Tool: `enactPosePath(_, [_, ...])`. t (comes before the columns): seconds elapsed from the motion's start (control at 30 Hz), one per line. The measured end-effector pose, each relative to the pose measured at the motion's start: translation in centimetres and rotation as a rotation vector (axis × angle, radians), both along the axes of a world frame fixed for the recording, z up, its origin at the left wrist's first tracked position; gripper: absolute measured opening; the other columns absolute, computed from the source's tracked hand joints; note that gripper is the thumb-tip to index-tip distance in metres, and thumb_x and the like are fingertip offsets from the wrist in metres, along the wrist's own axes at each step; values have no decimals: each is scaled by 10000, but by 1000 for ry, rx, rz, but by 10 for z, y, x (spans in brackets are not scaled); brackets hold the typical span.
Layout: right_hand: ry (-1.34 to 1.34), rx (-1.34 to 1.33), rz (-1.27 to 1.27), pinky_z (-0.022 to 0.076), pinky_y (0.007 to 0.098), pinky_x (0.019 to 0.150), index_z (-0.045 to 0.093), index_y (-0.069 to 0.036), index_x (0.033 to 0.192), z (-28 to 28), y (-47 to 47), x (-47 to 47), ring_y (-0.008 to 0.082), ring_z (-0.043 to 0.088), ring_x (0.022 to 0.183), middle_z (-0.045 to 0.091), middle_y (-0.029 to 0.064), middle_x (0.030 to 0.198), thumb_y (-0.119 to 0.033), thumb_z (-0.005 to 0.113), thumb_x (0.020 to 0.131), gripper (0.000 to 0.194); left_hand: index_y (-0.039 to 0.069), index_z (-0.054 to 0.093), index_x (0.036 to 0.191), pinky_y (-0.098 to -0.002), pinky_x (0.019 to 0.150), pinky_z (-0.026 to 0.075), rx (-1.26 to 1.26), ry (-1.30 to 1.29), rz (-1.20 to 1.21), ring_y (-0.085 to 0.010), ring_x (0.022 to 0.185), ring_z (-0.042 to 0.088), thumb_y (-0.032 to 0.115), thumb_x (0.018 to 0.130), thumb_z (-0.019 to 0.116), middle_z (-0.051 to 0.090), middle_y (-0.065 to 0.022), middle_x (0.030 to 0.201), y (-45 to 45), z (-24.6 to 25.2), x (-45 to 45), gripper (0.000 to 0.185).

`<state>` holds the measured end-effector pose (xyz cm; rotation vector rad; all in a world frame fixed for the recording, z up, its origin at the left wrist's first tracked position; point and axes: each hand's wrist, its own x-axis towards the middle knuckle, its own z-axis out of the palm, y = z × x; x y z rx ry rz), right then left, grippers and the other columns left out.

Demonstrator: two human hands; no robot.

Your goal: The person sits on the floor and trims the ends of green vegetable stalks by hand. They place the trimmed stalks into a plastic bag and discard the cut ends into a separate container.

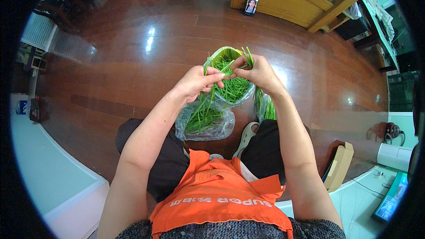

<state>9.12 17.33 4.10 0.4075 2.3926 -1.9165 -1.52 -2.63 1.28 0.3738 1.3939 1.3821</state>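
My left hand grips a few long green stalks that look like garlic scapes or chives, their lengths trailing down. Thumb and fingertips of my right hand pinch the stalks near the left thumb, and more stalks stick up between its fingers. Below both hands is a lined bin holding many cut green pieces. A clear plastic bag with longer stalks lies open on the floor nearer me. Beside my right forearm, another bag of stalks is partly hidden.
A phone leans against a wooden bed frame on the wooden floor. An open cardboard box stands at the right. My shoe is close to the bags. A dark chair is at the far left.
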Motion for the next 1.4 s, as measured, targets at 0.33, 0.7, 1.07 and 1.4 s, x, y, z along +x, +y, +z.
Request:
enactPosePath(0.33, [212,594,95,519,363,667,712,-2,887,-26,-10,0,247,668,755,670,140,819,-82,701,759,151,57,705,934,-184,458,243,-166,317,13,-1,512,359,226,924,666,668,11,762,-5,0,0,174])
enactPosePath(0.7, [-86,-333,-333,341,228,471,632,-25,815,-25,-18,-5,62,474,533,582,7,679,-73,676,816,65,8,664,1032,-160,435,216,50,-62,27,16,494,332,220,946,649,642,18,807,-6,-2,-7,229])
enactPosePath(1.07, [-260,-35,-213,426,229,566,664,46,1140,-52,-7,-5,118,604,675,702,100,963,-159,690,898,318,-4,637,1126,-139,412,247,30,-177,113,26,503,334,207,963,628,687,-21,953,-11,1,-13,267])
enactPosePath(1.4, [-239,-460,-213,219,193,422,700,-34,1039,-34,-27,-13,16,373,504,585,-17,713,-308,695,914,301,14,628,1142,-130,406,241,35,-221,112,36,510,329,199,959,634,688,-25,976,-7,-6,-10,260])
